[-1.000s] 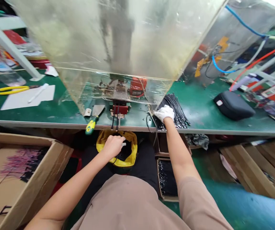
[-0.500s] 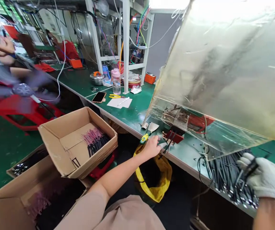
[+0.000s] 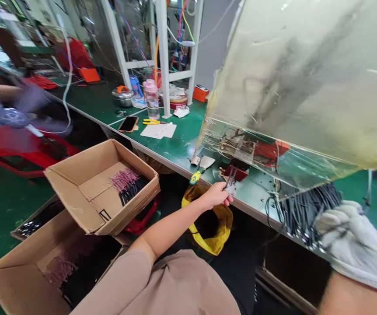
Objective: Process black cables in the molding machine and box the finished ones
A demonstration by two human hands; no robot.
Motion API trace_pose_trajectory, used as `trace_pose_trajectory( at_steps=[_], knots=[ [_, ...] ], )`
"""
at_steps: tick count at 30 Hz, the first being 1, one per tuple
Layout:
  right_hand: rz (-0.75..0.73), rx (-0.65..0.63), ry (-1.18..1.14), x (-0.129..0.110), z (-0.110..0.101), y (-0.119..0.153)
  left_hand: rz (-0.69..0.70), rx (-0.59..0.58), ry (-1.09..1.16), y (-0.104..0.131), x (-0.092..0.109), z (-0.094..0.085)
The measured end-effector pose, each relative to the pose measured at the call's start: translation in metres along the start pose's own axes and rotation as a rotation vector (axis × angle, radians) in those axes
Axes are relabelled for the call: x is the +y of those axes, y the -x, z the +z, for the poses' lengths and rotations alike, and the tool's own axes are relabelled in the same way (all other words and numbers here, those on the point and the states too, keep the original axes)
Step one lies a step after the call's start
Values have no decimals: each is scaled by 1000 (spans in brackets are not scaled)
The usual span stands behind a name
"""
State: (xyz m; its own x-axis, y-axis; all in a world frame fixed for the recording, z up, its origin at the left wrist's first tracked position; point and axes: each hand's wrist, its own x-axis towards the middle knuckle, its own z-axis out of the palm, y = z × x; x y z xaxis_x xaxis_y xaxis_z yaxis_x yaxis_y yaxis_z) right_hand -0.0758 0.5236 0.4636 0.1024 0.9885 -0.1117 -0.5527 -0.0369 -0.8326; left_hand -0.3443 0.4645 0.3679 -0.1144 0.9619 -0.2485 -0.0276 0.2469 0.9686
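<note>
Left hand [image 3: 220, 195] has moved onto black strips [image 3: 231, 176].

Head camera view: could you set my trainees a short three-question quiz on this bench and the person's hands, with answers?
1. True or false: the left hand wears a full white glove.
2. Which is the right hand nearest to: (a) the phone, (b) the pile of black cables, (c) the pink-lidded bottle?
3. What colour are the handles of the pliers lying on the green bench?

Key:
1. False; bare skin shows across its back.
2. (b)
3. Yellow.
</note>
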Motion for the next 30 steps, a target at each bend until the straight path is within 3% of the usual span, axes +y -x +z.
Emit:
trace_pose_trajectory(
  at_steps=[3,8,14,18,22,24,27,30],
  knots=[
    [-3,-224,29,10,3,12,-19,5,51,7,-2,2],
    [-19,-331,138,20,8,35,57,63,87,17,9,1],
    [85,-495,185,27,20,73,265,-88,222,95,22,-20],
    [430,-602,175,78,32,86,398,-25,345,142,25,-36],
    [711,-588,171,147,26,87,482,142,415,163,30,-47],
    [766,-600,128,165,22,84,514,199,416,166,32,-51],
    [771,-665,74,165,32,71,516,227,428,165,34,-51],
    [782,-710,-3,154,57,47,464,241,466,159,34,-47]
  ],
)
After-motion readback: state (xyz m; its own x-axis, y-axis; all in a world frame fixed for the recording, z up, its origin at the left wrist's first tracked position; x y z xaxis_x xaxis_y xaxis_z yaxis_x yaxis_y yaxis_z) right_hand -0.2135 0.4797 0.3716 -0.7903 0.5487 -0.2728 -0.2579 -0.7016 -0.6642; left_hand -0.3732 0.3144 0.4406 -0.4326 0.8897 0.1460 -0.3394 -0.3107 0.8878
